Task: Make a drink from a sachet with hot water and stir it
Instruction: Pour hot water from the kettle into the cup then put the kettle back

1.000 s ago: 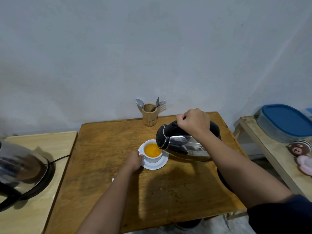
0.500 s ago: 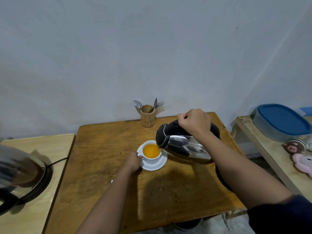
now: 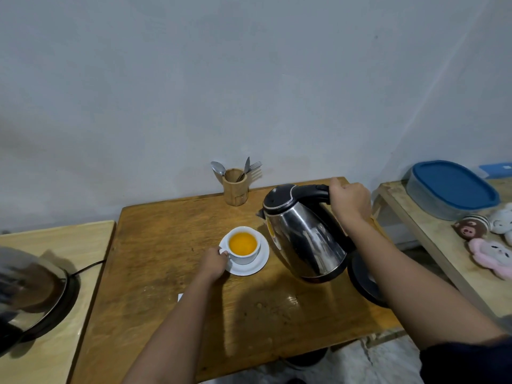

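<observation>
A: Where's the cup?

B: I see the cup [image 3: 244,246] on its saucer [image 3: 256,266], on the wooden table [image 3: 166,273], holding orange drink. That cup is my landmark.

A: And the hands?

B: My left hand [image 3: 214,264] sits at the cup's left side, fingers curled closed on its handle. My right hand [image 3: 349,202] is right of the cup and farther back, clamped on the kettle's black handle.

A: The kettle?

B: The kettle [image 3: 303,234] is just right of the cup, apart from it, close to upright, spout toward the cup. Its black base [image 3: 364,281] lies farther right, partly behind my forearm.

A: Anything else?

B: Behind the cup, a wooden holder [image 3: 235,187] with a spoon [image 3: 219,169] and 2 other utensils. I can't tell whether the kettle touches the table.
</observation>
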Motion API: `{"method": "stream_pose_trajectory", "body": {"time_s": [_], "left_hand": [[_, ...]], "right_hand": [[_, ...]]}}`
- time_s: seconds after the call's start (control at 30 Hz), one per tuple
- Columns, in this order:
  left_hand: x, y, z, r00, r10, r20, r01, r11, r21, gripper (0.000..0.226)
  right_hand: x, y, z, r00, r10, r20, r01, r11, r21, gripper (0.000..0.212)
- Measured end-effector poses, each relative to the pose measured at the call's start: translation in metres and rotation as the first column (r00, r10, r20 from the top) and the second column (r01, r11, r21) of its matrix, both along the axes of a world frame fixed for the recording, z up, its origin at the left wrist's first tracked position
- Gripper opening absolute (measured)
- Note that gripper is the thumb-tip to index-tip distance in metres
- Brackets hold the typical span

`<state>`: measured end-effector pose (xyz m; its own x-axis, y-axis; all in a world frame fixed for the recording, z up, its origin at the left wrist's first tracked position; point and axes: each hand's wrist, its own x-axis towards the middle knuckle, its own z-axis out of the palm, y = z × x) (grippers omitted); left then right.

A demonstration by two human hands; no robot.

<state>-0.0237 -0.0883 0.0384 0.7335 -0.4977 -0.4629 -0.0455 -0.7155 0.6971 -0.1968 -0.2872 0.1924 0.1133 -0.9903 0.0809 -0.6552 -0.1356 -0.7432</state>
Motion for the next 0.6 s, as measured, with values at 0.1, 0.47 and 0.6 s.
{"method": "stream_pose_trajectory", "body": {"time_s": [0.1,0.47,0.6], "left_hand": [[-0.005,-0.001,0.001,0.999,0.051,0.007,-0.051,0.999,-0.017,0.033],[-0.027,-0.010,-0.003,0.970,0.228,0.087,-0.219,0.970,-0.110,0.031],[-0.032,-0.013,-0.003,0.955,0.271,0.120,-0.258,0.959,-0.114,0.033]], "right_hand": [[-0.019,-0.008,-0.002,0.993,-0.089,0.078,0.086,0.995,0.043,0.039],[-0.107,-0.016,-0.006,0.805,-0.539,0.249,0.514,0.842,0.161,0.042],[-0.134,-0.013,-0.008,0.719,-0.648,0.251,0.618,0.761,0.197,0.045]]}}
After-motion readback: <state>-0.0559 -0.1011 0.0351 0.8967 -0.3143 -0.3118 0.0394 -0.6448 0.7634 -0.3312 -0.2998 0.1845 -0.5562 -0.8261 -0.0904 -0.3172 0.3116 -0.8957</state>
